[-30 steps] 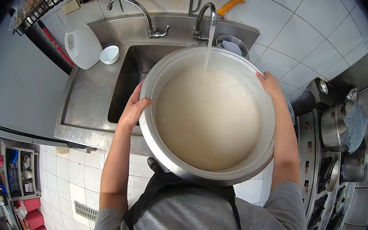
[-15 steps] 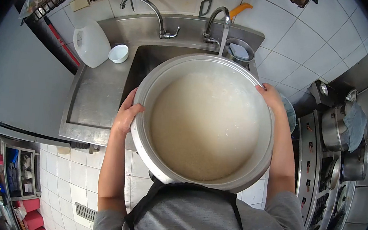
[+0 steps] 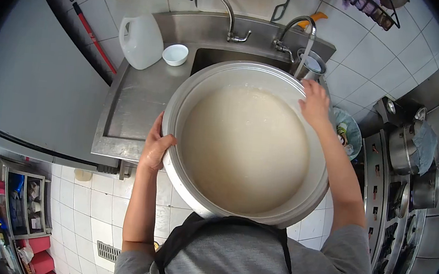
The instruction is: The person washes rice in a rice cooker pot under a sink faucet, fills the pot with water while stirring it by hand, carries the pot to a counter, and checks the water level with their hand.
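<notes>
Ok, hands (image 3: 156, 149) at pot (image 3: 244, 150) nr s/s counter (image 3: 141, 103), tiled wall (image 3: 370, 56).

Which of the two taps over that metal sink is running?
The right-hand tap, nearer the orange handle: a stream of water falls from its spout. None shows at the left-hand tap.

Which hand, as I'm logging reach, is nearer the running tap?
Right. The right hand is by the pot rim near the tap; the left hand grips the opposite side.

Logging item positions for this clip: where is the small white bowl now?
In the head view, the small white bowl sits on the left counter, just right of the plastic jug.
</notes>
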The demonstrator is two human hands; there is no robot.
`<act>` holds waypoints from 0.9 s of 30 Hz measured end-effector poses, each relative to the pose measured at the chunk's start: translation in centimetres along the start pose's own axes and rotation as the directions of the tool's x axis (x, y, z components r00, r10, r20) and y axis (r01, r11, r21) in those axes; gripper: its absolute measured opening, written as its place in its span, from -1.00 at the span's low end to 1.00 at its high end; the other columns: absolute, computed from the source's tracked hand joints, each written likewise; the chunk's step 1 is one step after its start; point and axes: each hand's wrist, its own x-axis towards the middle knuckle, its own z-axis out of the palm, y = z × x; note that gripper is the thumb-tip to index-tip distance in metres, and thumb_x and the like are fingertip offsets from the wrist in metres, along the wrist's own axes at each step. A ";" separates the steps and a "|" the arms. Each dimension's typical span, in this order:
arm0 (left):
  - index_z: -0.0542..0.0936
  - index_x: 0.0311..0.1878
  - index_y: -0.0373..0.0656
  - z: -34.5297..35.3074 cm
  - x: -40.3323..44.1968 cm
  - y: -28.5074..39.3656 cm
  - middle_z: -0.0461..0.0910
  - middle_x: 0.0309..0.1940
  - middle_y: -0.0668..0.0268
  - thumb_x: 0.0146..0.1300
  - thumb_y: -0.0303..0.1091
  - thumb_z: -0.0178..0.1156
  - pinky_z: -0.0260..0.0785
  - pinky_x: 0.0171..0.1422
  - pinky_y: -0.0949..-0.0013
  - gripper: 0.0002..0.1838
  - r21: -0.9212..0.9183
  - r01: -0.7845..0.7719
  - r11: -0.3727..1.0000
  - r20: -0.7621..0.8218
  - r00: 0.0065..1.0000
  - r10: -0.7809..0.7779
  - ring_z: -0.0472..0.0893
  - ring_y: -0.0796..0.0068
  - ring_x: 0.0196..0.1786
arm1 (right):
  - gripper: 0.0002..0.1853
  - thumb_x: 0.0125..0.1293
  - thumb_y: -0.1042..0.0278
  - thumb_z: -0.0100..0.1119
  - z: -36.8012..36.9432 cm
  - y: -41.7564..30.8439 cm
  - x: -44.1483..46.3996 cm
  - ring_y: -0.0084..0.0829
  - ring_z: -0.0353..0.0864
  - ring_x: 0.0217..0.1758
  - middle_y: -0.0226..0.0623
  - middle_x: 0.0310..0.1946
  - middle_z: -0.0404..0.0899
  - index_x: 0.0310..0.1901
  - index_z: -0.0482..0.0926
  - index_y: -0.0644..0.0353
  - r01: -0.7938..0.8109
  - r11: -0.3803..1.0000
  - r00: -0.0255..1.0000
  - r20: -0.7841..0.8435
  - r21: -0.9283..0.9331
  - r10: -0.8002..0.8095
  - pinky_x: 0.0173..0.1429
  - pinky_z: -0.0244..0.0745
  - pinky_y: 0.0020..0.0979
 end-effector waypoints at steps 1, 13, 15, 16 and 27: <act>0.11 0.33 -0.33 -0.3 -0.4 0.3 0.38 0.07 0.13 -0.22 -0.55 0.10 0.28 0.17 0.41 -0.12 0.001 0.001 1.000 -0.007 1.000 -0.001 0.42 0.34 0.09 | -0.57 0.21 0.30 0.08 -0.1 -2.1 0.2 -0.08 0.47 0.08 -0.04 0.04 0.44 0.13 0.38 0.15 0.171 0.984 0.976 -0.124 -0.055 -0.177 0.09 0.35 -0.13; 0.04 0.35 -0.35 -2.5 -0.9 0.6 0.33 0.14 0.11 -0.21 -0.63 0.06 0.21 0.24 0.42 -0.11 -0.022 -0.039 0.999 0.059 0.997 0.040 0.37 0.34 0.17 | -0.67 0.23 0.20 -0.03 14.0 -20.7 6.7 -0.17 0.57 0.02 -0.16 -0.06 0.58 -0.12 0.62 0.15 0.087 0.996 0.788 0.613 -0.022 -0.055 0.05 0.44 -0.09; 0.06 0.35 -0.35 -2.5 -0.8 0.6 0.32 0.16 0.12 -0.26 -0.62 0.07 0.21 0.24 0.42 -0.08 -0.020 -0.019 1.000 0.055 0.998 0.020 0.36 0.32 0.18 | -0.69 0.21 0.19 0.00 9.1 -26.1 5.6 -0.21 0.57 0.02 -0.22 -0.06 0.59 -0.12 0.63 0.10 0.199 0.979 0.693 0.713 -0.045 -0.108 0.05 0.42 -0.12; 0.07 0.35 -0.35 -2.5 -0.8 0.7 0.32 0.17 0.12 -0.28 -0.61 0.08 0.21 0.24 0.42 -0.07 -0.020 -0.008 1.000 0.053 0.999 0.010 0.35 0.32 0.19 | -0.70 0.20 0.19 0.01 7.9 -27.9 4.7 -0.21 0.56 0.03 -0.24 -0.06 0.59 -0.13 0.64 0.07 0.249 0.968 0.633 0.761 -0.031 -0.139 0.08 0.40 -0.15; 0.07 0.35 -0.35 -2.6 -1.1 0.4 0.33 0.15 0.10 -0.29 -0.58 0.07 0.21 0.24 0.41 -0.07 0.023 -0.017 1.000 0.015 1.000 0.017 0.35 0.30 0.19 | -0.48 0.09 0.17 0.07 0.6 -23.2 -13.0 -0.11 -0.03 0.43 -0.18 0.32 0.14 0.10 0.45 0.20 0.669 0.436 0.401 0.201 0.601 -0.893 0.31 0.08 0.03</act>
